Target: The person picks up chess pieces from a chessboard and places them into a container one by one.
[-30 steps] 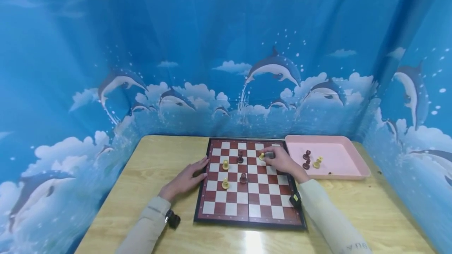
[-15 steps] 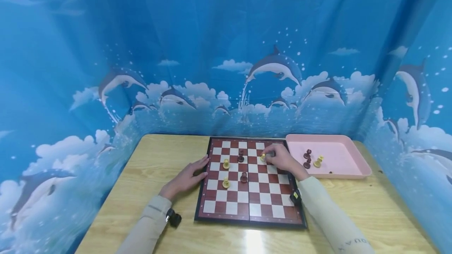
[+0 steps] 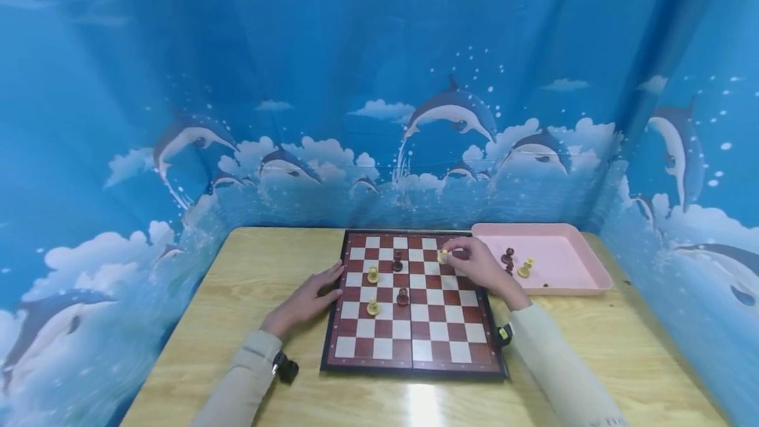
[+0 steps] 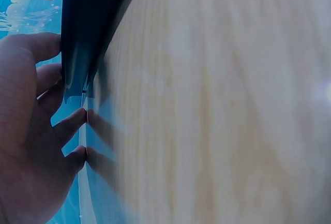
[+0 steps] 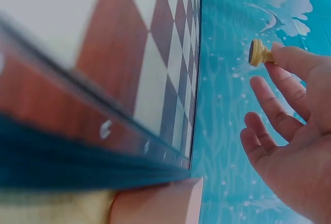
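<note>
One yellow chess piece (image 5: 260, 53) in the right hand's (image 3: 481, 265) pinch, above the chessboard (image 3: 435, 313) — left hand (image 3: 304, 302), unclenched, alongside.

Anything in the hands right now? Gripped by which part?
Right hand: a yellow chess piece, pinched by its upper part, base left free. Left hand: nothing held.

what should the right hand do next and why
Probably lower the yellow piece straight onto the board: the right hand pinches it with its base facing the squares, and the right wrist view shows a gap beneath that base.
</note>
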Demonstrator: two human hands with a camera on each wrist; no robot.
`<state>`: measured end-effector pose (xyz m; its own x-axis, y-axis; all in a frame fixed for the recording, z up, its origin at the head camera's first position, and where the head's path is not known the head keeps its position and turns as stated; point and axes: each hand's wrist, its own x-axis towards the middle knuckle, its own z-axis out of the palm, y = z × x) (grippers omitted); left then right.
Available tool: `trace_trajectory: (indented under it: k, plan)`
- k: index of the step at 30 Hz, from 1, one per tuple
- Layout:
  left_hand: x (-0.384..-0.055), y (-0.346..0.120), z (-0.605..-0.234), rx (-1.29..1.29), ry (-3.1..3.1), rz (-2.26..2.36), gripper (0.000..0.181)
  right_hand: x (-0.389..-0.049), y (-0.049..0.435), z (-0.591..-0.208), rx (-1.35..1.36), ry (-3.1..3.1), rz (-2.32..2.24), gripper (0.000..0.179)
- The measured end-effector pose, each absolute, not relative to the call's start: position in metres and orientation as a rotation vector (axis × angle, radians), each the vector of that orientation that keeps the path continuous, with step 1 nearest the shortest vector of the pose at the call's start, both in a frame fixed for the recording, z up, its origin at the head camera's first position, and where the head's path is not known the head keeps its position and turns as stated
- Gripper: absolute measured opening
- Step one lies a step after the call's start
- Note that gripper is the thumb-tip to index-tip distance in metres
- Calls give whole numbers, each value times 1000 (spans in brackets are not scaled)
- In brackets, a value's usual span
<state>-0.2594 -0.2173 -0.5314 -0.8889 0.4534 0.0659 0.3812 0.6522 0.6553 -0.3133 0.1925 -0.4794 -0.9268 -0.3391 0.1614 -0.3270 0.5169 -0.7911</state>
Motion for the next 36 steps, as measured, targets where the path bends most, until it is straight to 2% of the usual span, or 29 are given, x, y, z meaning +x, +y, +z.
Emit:
trace_trajectory:
  k: [11, 24, 30, 36]
  plan:
    - [-259, -216, -534, 687, 2772, 1064, 59, -283, 223, -485, -738, 2832, -1444, 13]
    - [-257, -220, -535, 673, 2774, 1071, 61, -249, 277, -493, -496, 3035, -1439, 12]
    - [-257, -221, -535, 670, 2769, 1043, 61, -240, 308, -496, -364, 3098, -1389, 18]
    - [-259, -221, -536, 683, 2774, 1044, 60, -238, 334, -501, -350, 3172, -1381, 18]
